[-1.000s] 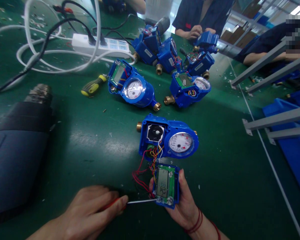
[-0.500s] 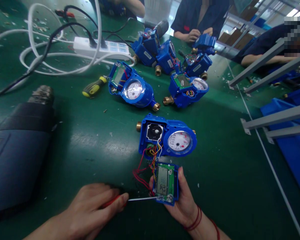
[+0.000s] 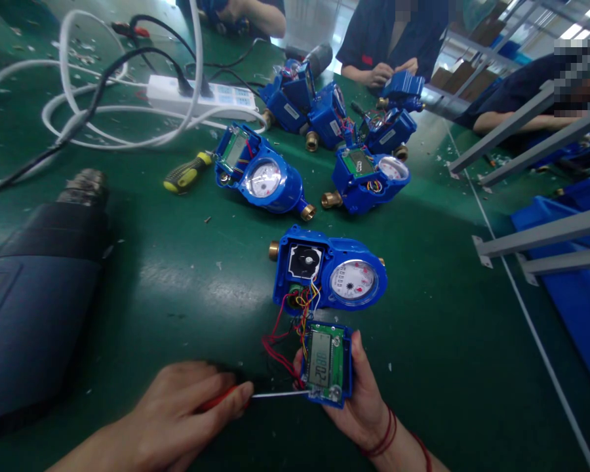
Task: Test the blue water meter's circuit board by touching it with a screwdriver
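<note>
My right hand (image 3: 364, 403) holds a small blue module (image 3: 326, 362) with a green circuit board and an LCD screen. Coloured wires (image 3: 288, 324) run from it to an open blue water meter (image 3: 330, 272) lying just beyond on the green table (image 3: 187, 275). My left hand (image 3: 177, 416) grips a red-handled screwdriver (image 3: 255, 395); its thin metal shaft points right and its tip touches the module's lower left corner.
A large dark heat gun (image 3: 34, 288) lies at the left. Beyond are several more blue meters (image 3: 263, 174), a yellow-black screwdriver (image 3: 187, 174), a white power strip (image 3: 199, 95) with cables, co-workers' hands (image 3: 381, 72) at the far edge, and grey rails (image 3: 535, 239) with blue bins at right.
Almost nothing has moved: my hands keep the same hold on the screwdriver and module, and the view has shifted slightly.
</note>
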`<state>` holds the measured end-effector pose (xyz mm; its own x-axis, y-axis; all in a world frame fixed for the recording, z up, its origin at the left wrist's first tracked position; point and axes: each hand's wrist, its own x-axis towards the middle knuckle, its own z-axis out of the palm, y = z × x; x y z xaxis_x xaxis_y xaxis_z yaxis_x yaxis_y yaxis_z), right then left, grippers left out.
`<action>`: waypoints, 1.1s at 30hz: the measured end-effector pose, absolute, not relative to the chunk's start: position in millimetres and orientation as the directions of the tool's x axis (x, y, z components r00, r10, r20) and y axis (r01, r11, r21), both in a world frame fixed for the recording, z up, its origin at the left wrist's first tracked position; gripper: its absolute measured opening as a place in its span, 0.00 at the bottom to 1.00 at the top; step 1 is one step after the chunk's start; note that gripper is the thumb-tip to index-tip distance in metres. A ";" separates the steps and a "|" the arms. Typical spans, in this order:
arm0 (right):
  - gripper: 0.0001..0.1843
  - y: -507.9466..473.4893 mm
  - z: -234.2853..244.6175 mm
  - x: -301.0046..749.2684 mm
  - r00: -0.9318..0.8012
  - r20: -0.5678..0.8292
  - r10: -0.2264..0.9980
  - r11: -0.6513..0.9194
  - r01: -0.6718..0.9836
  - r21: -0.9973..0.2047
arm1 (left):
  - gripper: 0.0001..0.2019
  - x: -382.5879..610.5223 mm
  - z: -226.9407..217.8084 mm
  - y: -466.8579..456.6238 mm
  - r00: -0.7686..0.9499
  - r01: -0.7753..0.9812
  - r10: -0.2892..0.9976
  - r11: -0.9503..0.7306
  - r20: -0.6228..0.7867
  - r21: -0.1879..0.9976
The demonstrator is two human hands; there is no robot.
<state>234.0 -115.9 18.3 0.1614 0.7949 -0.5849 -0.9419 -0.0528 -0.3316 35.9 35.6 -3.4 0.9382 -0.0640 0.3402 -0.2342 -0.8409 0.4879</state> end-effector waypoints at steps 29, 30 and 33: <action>0.29 -116.5 16.6 234.5 0.108 -0.512 0.852 -0.038 -0.963 -0.265 | 0.21 40.9 2.0 38.0 0.925 -0.275 -0.070 -0.802 0.374 0.531; 0.29 -116.5 16.6 234.4 0.111 -0.512 0.852 -0.036 -0.963 -0.268 | 0.21 39.7 0.1 37.6 0.926 -0.271 -0.071 -0.807 0.370 0.525; 0.29 -116.4 17.0 233.9 0.123 -0.520 0.846 -0.035 -0.959 -0.283 | 0.22 38.4 -2.1 36.0 0.928 -0.263 -0.062 -0.807 0.366 0.529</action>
<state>233.9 -116.4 17.0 0.1227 0.8456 -0.5195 -0.9586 -0.0346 -0.2828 38.4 36.0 -2.1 0.9283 -0.0625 0.3665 -0.2632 -0.8066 0.5293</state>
